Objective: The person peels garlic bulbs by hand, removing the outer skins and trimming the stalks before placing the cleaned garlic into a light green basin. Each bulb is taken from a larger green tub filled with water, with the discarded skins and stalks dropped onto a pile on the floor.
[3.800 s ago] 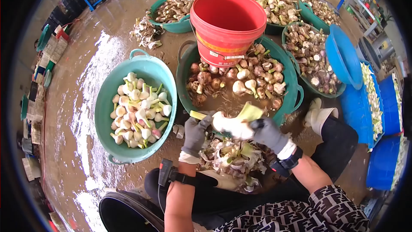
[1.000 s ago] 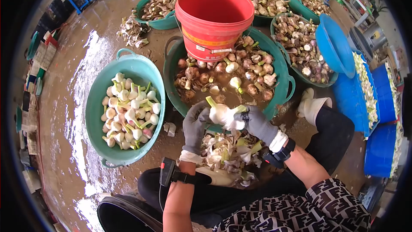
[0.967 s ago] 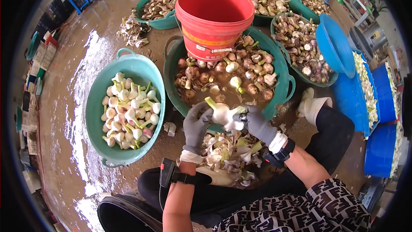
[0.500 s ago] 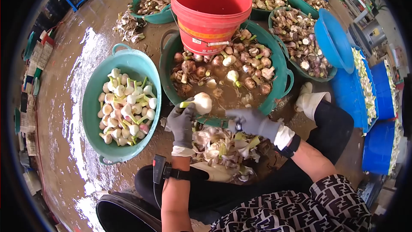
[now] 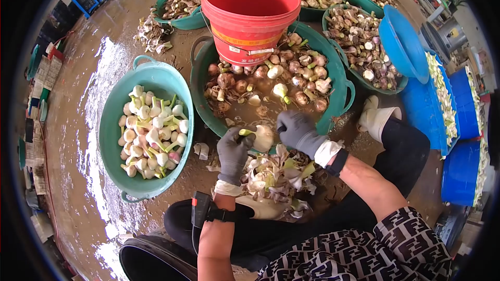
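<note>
My left hand (image 5: 233,155), in a grey glove, grips a garlic bulb (image 5: 264,138) near its green stem, over the near rim of a green tub. The bulb looks pale and mostly peeled. Just right of it, my right hand (image 5: 301,134) is gloved too, with its fingers curled closed; what they hold, if anything, is hidden. Beyond both hands, the green tub (image 5: 339,86) contains muddy water and unpeeled garlic (image 5: 307,67). Below my hands lies a heap of stripped garlic skins (image 5: 278,174).
A red bucket (image 5: 250,26) stands in the tub's far part. To the left, a teal basin (image 5: 112,140) holds cleaned garlic bulbs. More tubs of garlic (image 5: 359,36) stand behind and to the right, with a blue basin (image 5: 403,44) leaning there. The floor (image 5: 78,140) is wet.
My left hand has moved right with the garlic bulb, now lower in view. My right hand has curled its fingers in and risen slightly beside the bulb.
</note>
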`<state>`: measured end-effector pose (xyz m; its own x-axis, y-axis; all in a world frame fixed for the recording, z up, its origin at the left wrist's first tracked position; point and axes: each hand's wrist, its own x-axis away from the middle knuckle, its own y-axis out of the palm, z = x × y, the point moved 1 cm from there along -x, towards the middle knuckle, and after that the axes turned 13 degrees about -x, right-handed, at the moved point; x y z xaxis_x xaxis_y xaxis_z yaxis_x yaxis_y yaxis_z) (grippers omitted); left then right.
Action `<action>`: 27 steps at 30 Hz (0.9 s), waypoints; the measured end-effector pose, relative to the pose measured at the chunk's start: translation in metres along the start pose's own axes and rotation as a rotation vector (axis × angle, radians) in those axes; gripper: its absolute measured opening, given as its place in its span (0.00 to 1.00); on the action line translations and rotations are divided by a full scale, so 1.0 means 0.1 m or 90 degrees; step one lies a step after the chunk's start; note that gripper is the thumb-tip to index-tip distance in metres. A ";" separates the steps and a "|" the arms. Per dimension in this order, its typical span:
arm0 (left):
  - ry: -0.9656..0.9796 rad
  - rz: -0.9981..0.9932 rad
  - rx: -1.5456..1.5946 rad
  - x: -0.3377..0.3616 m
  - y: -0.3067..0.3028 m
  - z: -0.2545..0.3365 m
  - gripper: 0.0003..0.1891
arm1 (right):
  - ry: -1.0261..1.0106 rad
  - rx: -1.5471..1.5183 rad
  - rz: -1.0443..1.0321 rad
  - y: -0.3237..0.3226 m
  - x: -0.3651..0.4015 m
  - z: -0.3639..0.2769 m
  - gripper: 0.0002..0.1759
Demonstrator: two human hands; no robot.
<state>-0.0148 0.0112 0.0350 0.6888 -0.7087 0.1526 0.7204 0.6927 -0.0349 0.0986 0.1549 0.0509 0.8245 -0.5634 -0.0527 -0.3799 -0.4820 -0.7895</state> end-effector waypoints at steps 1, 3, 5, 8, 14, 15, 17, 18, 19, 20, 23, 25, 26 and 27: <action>0.000 0.001 0.001 -0.01 -0.01 0.00 0.06 | 0.053 -0.050 0.021 -0.05 -0.02 0.03 0.04; 0.020 0.057 -0.090 -0.02 -0.01 -0.01 0.07 | 0.047 -0.040 0.028 -0.04 0.02 0.00 0.05; 0.042 0.061 -0.137 -0.02 0.03 -0.04 0.08 | -0.100 -0.057 0.032 -0.12 0.09 -0.34 0.05; 0.049 0.082 -0.191 0.01 0.08 -0.01 0.08 | -0.066 -0.002 -0.027 0.01 0.03 -0.32 0.05; 0.146 -0.055 -0.122 0.03 0.01 0.11 0.08 | 0.068 0.018 -0.085 -0.06 -0.01 -0.07 0.10; 0.145 -0.055 -0.121 0.03 -0.02 0.12 0.08 | 0.068 0.019 -0.085 -0.08 -0.02 0.01 0.10; 0.127 -0.158 0.138 0.05 -0.08 0.22 0.08 | 0.186 0.090 -0.160 -0.13 -0.02 0.13 0.11; 0.132 -0.134 0.175 0.04 -0.12 0.29 0.07 | 0.268 0.144 -0.257 -0.11 0.00 0.17 0.14; 0.116 -0.110 0.228 0.02 -0.21 0.22 0.08 | 0.269 0.142 -0.258 -0.10 0.07 0.20 0.14; 0.130 -0.055 0.236 0.01 -0.29 0.26 0.10 | 0.224 0.151 -0.356 -0.07 0.18 0.23 0.14; 0.096 0.124 0.310 -0.01 -0.57 0.44 0.21 | 0.221 0.082 -0.491 -0.14 0.09 0.26 0.16; 0.162 -0.133 0.772 -0.02 -0.77 0.47 0.28 | 0.328 -0.046 -0.301 -0.21 -0.15 0.31 0.22; 0.074 0.079 0.719 0.05 -0.71 0.64 0.32 | 0.340 -0.018 -0.209 -0.13 -0.30 0.47 0.26; 0.077 0.078 0.719 0.07 -0.67 0.63 0.32 | 0.350 0.010 -0.117 -0.05 -0.45 0.63 0.30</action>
<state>-0.0634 -0.0313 0.1001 0.7962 -0.5947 0.1115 0.2053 0.4388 0.8748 0.0897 0.2249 0.0182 0.5353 -0.7395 0.4082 -0.2410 -0.5969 -0.7652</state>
